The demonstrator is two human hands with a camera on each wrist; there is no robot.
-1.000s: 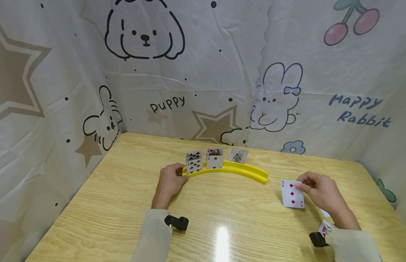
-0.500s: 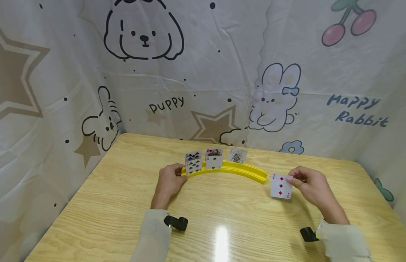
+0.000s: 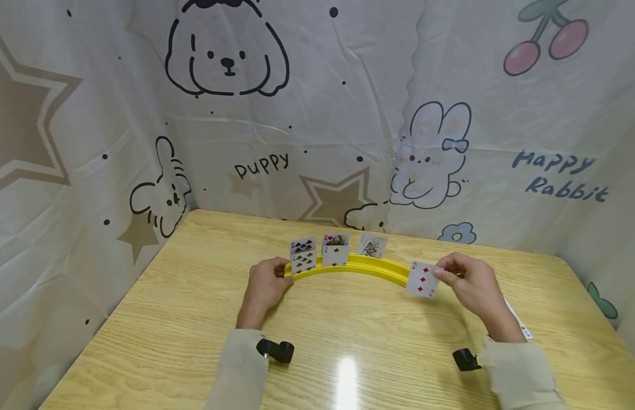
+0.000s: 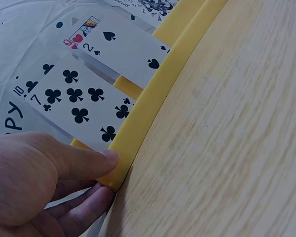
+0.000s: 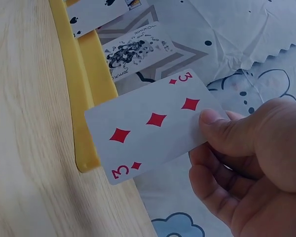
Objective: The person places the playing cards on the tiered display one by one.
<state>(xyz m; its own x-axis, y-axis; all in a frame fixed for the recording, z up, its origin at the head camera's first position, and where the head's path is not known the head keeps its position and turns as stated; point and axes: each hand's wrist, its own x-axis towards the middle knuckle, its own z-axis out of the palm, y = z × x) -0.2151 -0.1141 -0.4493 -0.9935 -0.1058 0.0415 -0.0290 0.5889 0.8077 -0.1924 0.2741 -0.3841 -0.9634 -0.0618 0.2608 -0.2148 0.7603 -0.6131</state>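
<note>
My left hand (image 3: 266, 285) pinches the left end of a curved yellow card holder (image 4: 133, 116), thumb in front. Between thumb and fingers, my right hand (image 3: 471, 285) holds the three of diamonds (image 5: 150, 126) by its upper right part. That card overlaps the holder's right end in the head view. Standing in the holder are the seven of clubs (image 4: 79, 101) with a ten of clubs behind it, and the two of spades (image 4: 118, 47) before a queen of hearts. Farther right, a black-and-white joker (image 5: 135, 52) stands in the back row.
Another playing card (image 3: 519, 322) lies on the wooden table (image 3: 368, 330), partly hidden behind my right forearm. A printed curtain (image 3: 276, 131) hangs along the back and left sides of the table. Each sleeve carries a small black camera mount.
My right hand has moved left and away from me, bringing the three of diamonds from the right of the holder to its right end. The left hand keeps its place.
</note>
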